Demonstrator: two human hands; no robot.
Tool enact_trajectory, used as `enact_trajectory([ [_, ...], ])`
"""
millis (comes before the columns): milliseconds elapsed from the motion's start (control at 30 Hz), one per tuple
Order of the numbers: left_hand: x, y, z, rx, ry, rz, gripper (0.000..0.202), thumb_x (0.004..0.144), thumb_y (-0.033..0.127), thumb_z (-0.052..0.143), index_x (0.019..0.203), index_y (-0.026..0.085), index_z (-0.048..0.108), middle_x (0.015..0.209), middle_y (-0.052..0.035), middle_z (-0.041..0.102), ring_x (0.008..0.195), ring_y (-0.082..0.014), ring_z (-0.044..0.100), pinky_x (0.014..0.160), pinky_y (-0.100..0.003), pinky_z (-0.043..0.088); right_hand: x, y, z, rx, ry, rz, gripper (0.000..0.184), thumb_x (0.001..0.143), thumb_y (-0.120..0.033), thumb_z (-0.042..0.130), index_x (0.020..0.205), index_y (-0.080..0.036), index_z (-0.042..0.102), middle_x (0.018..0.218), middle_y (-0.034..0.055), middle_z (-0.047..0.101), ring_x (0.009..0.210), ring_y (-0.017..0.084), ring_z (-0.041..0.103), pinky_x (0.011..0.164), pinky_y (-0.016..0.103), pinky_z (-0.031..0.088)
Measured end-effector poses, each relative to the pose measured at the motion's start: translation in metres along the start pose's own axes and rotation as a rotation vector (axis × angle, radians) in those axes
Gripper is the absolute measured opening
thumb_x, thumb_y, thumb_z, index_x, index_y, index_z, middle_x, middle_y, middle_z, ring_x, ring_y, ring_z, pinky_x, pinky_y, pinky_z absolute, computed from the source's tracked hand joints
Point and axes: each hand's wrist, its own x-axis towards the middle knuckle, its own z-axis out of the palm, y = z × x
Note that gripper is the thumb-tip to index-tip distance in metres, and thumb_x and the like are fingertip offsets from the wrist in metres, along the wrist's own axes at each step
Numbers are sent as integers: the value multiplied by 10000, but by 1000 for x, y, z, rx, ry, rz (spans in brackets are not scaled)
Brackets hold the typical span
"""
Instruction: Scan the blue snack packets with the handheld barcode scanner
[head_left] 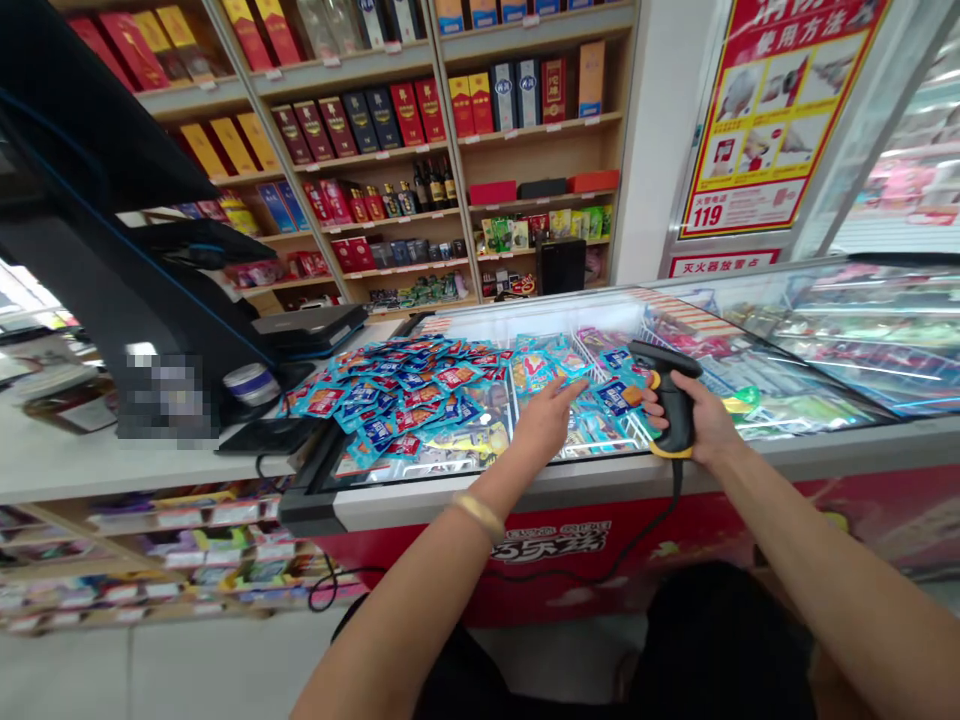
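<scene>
My right hand (694, 415) is closed round the grip of a black and yellow barcode scanner (670, 395), whose head points left over the glass lid of a chest freezer (750, 455). My left hand (547, 418) lies palm down with fingers stretched out on several small blue snack packets (611, 390) next to the scanner's head. A bigger heap of blue and red packets (405, 395) is spread over the lid to the left of my left hand. A cable hangs from the scanner down the freezer's front.
A black checkout terminal (112, 270) stands on the white counter (75, 465) at the left, with a small white tub (251, 383) beside it. Shelves of boxed bottles (390, 120) fill the back wall. A red poster (772, 110) hangs at the right. Glass freezer lids (862, 340) extend to the right.
</scene>
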Motion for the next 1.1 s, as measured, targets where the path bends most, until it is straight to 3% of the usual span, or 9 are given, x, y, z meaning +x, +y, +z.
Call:
enact_trajectory([
  [100,28,30,28,60,-131,-21,504,945,132,352,1409,292,467,1474,-140,441,1282,-261,520,1026,-425,452,-1,-13,-19,-32,40,-47,185,806,-368,605,826,-186,580,689,18,499,509,109,443,370,197,425],
  [233,47,56,55,113,-292,-123,566,962,443,380,1494,258,318,1543,-201,317,1421,-386,305,1105,-616,280,-2,-19,-25,-5,67,-42,187,821,-380,585,812,-193,583,686,21,494,501,113,425,376,219,425],
  [433,51,58,61,110,-300,-129,641,944,491,403,1524,310,200,1605,-134,210,1479,-360,147,1152,-615,172,-4,-19,-19,-61,48,-34,189,828,-400,573,808,-212,582,677,19,480,496,124,412,363,236,406],
  [533,45,44,43,128,-204,-85,666,930,481,453,1519,259,235,1595,-162,219,1480,-344,160,1163,-583,182,-7,-18,-16,-8,76,-44,153,822,-364,581,813,-211,578,686,20,492,512,118,425,369,216,405],
  [633,34,13,11,201,-64,-82,612,927,365,488,1490,196,316,1547,-181,317,1450,-305,264,1174,-525,198,-7,-12,-10,31,91,-58,147,815,-353,594,835,-208,583,683,18,500,519,116,434,368,207,406],
  [800,9,-57,-47,371,188,-326,559,892,319,527,1421,164,433,1474,-198,424,1367,-330,386,1121,-500,285,2,13,22,17,3,-27,194,793,-372,636,840,-194,575,691,5,518,520,97,447,373,183,406],
  [867,-2,-79,-62,436,227,-426,567,895,344,517,1421,150,430,1448,-215,451,1360,-351,391,1111,-517,283,7,26,40,-8,-35,23,208,792,-384,641,839,-196,566,682,-4,524,510,91,454,379,181,411],
  [967,-16,-98,-70,499,186,-481,557,914,363,476,1414,121,438,1367,-224,533,1367,-366,378,1126,-543,237,13,42,66,-29,-56,99,211,791,-379,647,829,-194,552,673,-5,541,499,91,468,383,183,414],
  [1100,-22,-104,-67,534,168,-436,437,935,309,425,1328,159,545,1291,-205,589,1331,-349,420,1132,-559,203,16,53,86,-31,-50,203,180,810,-351,625,818,-189,546,665,1,548,481,91,460,370,184,402],
])
